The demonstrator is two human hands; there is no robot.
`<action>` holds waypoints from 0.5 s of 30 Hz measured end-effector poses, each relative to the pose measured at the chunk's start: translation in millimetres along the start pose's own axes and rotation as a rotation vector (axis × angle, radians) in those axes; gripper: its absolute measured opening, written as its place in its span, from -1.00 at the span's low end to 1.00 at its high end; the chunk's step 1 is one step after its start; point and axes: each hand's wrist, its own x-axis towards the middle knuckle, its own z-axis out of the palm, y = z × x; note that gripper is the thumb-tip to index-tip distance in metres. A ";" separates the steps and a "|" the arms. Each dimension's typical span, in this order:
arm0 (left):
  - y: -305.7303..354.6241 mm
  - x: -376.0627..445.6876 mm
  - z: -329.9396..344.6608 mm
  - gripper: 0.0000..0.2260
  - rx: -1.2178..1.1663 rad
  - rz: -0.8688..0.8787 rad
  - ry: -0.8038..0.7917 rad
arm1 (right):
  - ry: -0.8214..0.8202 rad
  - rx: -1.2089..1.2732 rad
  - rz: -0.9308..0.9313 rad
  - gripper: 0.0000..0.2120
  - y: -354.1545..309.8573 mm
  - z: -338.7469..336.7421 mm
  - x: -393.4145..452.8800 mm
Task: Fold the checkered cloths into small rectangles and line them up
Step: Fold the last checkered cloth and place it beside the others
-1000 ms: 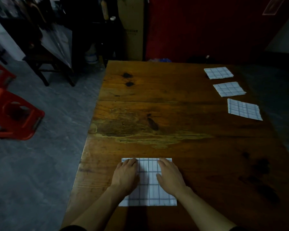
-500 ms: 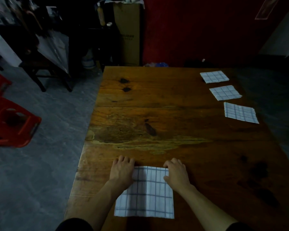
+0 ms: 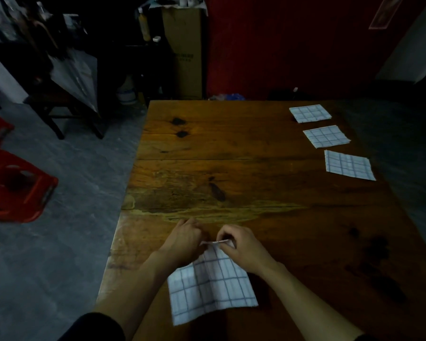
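Note:
A white checkered cloth (image 3: 212,286) lies near the front edge of the wooden table (image 3: 244,173), its far edge lifted and bunched. My left hand (image 3: 185,239) and my right hand (image 3: 241,244) pinch that far edge close together, fingers curled round the fabric. Three folded checkered cloths sit in a row along the right side: the far folded cloth (image 3: 310,113), the middle folded cloth (image 3: 326,136) and the near folded cloth (image 3: 348,165), which lies slightly askew.
Red plastic stools (image 3: 15,188) stand on the grey floor at the left. A dark chair (image 3: 59,99) and a cardboard box (image 3: 185,52) stand behind the table's far left corner. A red wall (image 3: 293,45) lies beyond the table.
My hands moved from lying flat on the cloth to its far edge, then drew together and lifted that edge, bunching it. The cloth now lies slanted.

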 end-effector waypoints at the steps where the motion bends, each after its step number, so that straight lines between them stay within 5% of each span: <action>1: -1.3 0.3 -3.4 -0.82 -0.026 -0.001 -0.010 | 0.019 0.043 0.012 -0.94 -1.5 -1.1 -0.8; 7: -10.3 -8.8 -1.8 -0.91 -0.258 -0.076 -0.010 | -0.140 0.034 0.345 -0.57 28.9 6.9 -22.6; 12: -12.2 -19.9 8.9 -0.79 -0.450 -0.234 -0.020 | -0.049 -0.032 0.353 -0.94 48.6 6.5 -42.6; 15: -13.8 -23.5 19.3 -0.86 -0.573 -0.276 -0.013 | 0.029 -0.026 0.297 -0.95 44.4 -6.6 -38.6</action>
